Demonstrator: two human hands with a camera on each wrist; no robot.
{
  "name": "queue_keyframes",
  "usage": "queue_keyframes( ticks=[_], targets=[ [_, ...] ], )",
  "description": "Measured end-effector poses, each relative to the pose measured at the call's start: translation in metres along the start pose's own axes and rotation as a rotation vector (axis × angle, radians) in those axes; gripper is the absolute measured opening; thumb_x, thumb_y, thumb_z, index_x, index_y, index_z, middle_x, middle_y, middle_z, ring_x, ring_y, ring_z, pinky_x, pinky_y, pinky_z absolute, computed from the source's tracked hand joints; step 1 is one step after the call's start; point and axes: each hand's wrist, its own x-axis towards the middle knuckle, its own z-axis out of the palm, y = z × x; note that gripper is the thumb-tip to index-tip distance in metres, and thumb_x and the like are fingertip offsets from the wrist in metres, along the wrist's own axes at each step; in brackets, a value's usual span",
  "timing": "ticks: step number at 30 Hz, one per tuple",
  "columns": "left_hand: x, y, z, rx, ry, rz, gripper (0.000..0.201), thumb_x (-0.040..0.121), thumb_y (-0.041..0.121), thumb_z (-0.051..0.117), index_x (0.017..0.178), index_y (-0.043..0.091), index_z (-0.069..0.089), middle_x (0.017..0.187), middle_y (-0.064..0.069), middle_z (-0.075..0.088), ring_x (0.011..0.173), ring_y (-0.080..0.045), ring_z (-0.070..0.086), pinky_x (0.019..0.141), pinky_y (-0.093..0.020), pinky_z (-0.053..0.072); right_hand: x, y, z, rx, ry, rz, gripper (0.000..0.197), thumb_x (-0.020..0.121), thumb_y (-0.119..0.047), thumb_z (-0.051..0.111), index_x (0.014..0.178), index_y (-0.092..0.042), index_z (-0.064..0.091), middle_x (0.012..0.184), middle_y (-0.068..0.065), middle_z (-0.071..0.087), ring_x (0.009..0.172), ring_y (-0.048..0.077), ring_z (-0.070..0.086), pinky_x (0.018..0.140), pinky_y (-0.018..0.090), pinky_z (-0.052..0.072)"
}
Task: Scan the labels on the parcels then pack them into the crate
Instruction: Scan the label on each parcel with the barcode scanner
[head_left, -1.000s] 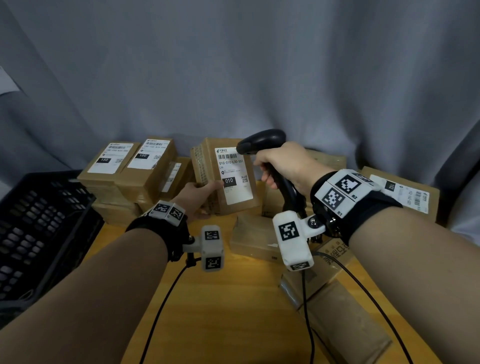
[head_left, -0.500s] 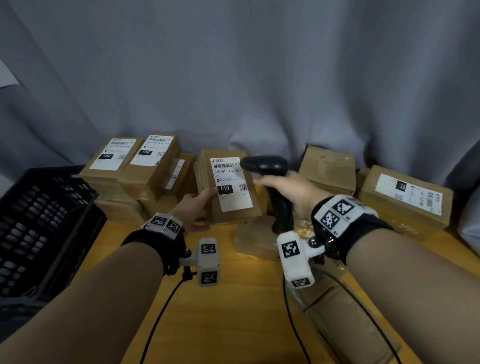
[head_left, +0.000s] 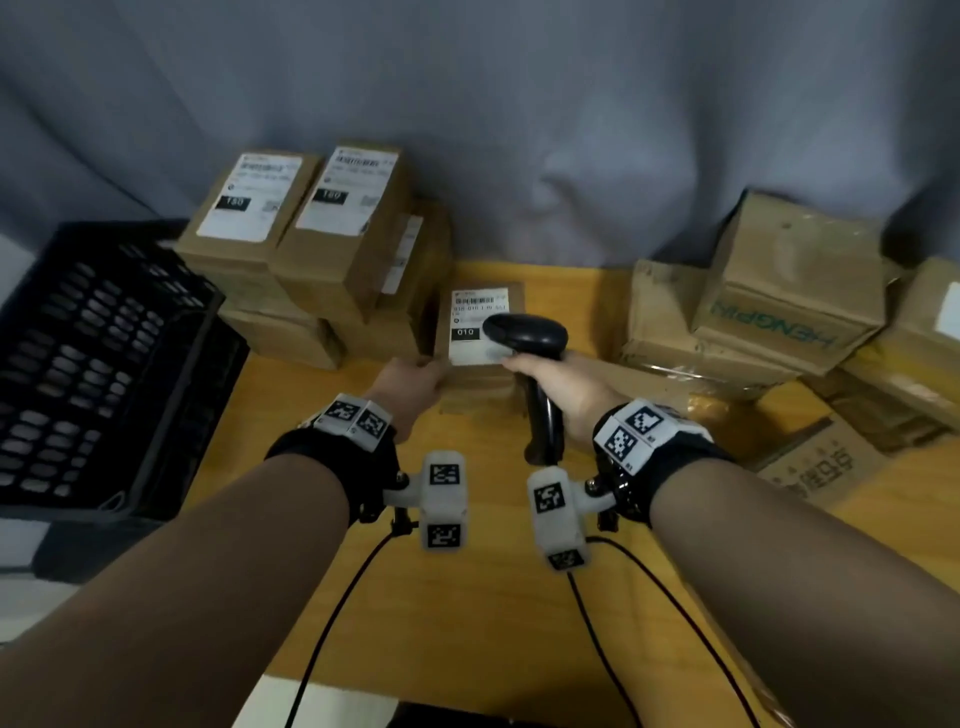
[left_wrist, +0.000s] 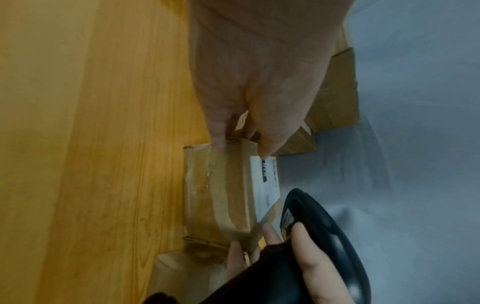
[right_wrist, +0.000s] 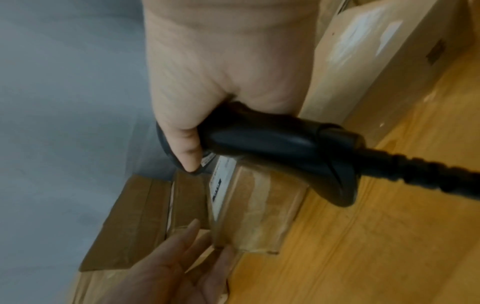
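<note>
A brown parcel (head_left: 470, 379) with a white "010" label (head_left: 475, 312) lies flat, label up, on the wooden table (head_left: 467, 597). My left hand (head_left: 431, 371) holds its near left corner, thumb on top by the label (left_wrist: 265, 172) and fingers on the side. My right hand (head_left: 550, 379) grips the handle of a black barcode scanner (head_left: 524, 335), whose head hovers just over the label's right part. The right wrist view shows the scanner (right_wrist: 272, 142) above the parcel (right_wrist: 254, 205). The black slotted crate (head_left: 104, 364) stands at the left, nothing visible inside.
Labelled parcels (head_left: 311, 234) are stacked at the back left, beside the crate. More boxes (head_left: 779, 301) and a flat carton (head_left: 815, 467) crowd the right side. A grey curtain (head_left: 519, 130) closes the back. Black cables (head_left: 337, 613) run over the near tabletop.
The parcel went from standing upright with its label facing me to lying flat on the table. The scanner came down with it and now hovers over the label.
</note>
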Motion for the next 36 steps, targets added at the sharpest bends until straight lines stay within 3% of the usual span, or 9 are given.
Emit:
queue_keyframes(
  ticks=[2, 5, 9, 15, 20, 23, 26, 32, 36],
  targets=[
    [0.007, -0.002, -0.008, 0.052, 0.011, 0.010, 0.033, 0.095, 0.019, 0.055, 0.124, 0.005, 0.061, 0.101, -0.007, 0.064, 0.084, -0.016, 0.057, 0.071, -0.026, 0.045, 0.012, -0.001, 0.011, 0.013, 0.015, 0.017, 0.029, 0.073, -0.040, 0.079, 0.088, -0.020, 0.066, 0.090, 0.004, 0.066, 0.097, 0.028, 0.062, 0.093, 0.041, 0.049],
    [0.018, -0.007, -0.015, 0.013, -0.046, -0.035, 0.038, 0.098, 0.011, 0.049, 0.136, 0.005, 0.050, 0.128, -0.016, 0.056, 0.104, -0.023, 0.057, 0.080, -0.029, 0.045, 0.027, -0.003, 0.025, 0.055, 0.046, 0.034, 0.027, 0.074, -0.040, 0.078, 0.089, -0.022, 0.064, 0.099, 0.003, 0.068, 0.100, 0.025, 0.062, 0.089, 0.037, 0.047],
    [0.025, -0.013, -0.017, -0.104, -0.051, -0.181, 0.033, 0.099, 0.018, 0.050, 0.129, 0.004, 0.049, 0.097, -0.009, 0.059, 0.094, -0.024, 0.059, 0.087, -0.035, 0.054, 0.045, -0.012, 0.039, 0.104, 0.093, 0.019, 0.026, 0.074, -0.039, 0.079, 0.087, -0.025, 0.060, 0.104, 0.004, 0.067, 0.104, 0.027, 0.060, 0.098, 0.041, 0.045],
    [0.033, -0.012, -0.025, -0.026, -0.113, -0.154, 0.037, 0.100, 0.024, 0.049, 0.132, 0.005, 0.050, 0.114, -0.007, 0.060, 0.101, -0.021, 0.058, 0.084, -0.030, 0.047, 0.069, -0.031, 0.036, 0.114, 0.125, -0.021, 0.041, 0.072, -0.040, 0.080, 0.104, -0.019, 0.065, 0.105, 0.004, 0.068, 0.104, 0.027, 0.062, 0.100, 0.043, 0.046],
    [0.034, -0.004, -0.026, 0.024, -0.108, -0.129, 0.037, 0.100, 0.023, 0.049, 0.132, 0.004, 0.052, 0.115, -0.009, 0.063, 0.099, -0.020, 0.060, 0.081, -0.030, 0.049, 0.050, -0.028, 0.022, 0.198, 0.156, -0.053, 0.017, 0.083, -0.022, 0.074, 0.093, -0.012, 0.065, 0.084, 0.006, 0.065, 0.082, 0.021, 0.066, 0.079, 0.037, 0.060],
    [0.030, 0.003, -0.016, 0.054, -0.143, -0.119, 0.037, 0.100, 0.023, 0.048, 0.132, 0.003, 0.050, 0.123, -0.012, 0.062, 0.105, -0.023, 0.060, 0.083, -0.030, 0.049, 0.028, -0.022, 0.001, 0.141, 0.209, -0.068, 0.017, 0.085, -0.019, 0.072, 0.093, -0.006, 0.066, 0.077, 0.008, 0.066, 0.067, 0.020, 0.065, 0.068, 0.033, 0.058],
    [0.019, 0.009, -0.001, 0.083, -0.191, -0.090, 0.037, 0.101, 0.025, 0.048, 0.131, 0.005, 0.051, 0.119, -0.012, 0.064, 0.103, -0.024, 0.061, 0.085, -0.033, 0.051, 0.005, -0.017, -0.032, 0.040, 0.260, -0.095, 0.018, 0.085, -0.018, 0.070, 0.091, -0.002, 0.066, 0.073, 0.009, 0.065, 0.058, 0.020, 0.061, 0.061, 0.031, 0.055],
    [-0.012, 0.026, 0.036, 0.126, -0.276, -0.040, 0.038, 0.101, 0.025, 0.048, 0.132, 0.003, 0.049, 0.123, -0.015, 0.062, 0.111, -0.028, 0.059, 0.094, -0.035, 0.048, -0.042, -0.010, -0.102, -0.037, 0.352, -0.108, 0.015, 0.087, -0.017, 0.068, 0.087, -0.002, 0.064, 0.070, 0.010, 0.061, 0.055, 0.020, 0.057, 0.053, 0.029, 0.050],
    [-0.021, 0.028, 0.061, 0.135, -0.252, -0.009, 0.032, 0.101, 0.025, 0.048, 0.125, 0.004, 0.052, 0.112, -0.012, 0.060, 0.101, -0.024, 0.057, 0.093, -0.035, 0.047, -0.056, 0.005, -0.131, -0.096, 0.405, -0.111, 0.015, 0.084, -0.020, 0.071, 0.083, -0.009, 0.062, 0.069, 0.005, 0.059, 0.059, 0.018, 0.057, 0.055, 0.026, 0.050]
  ],
)
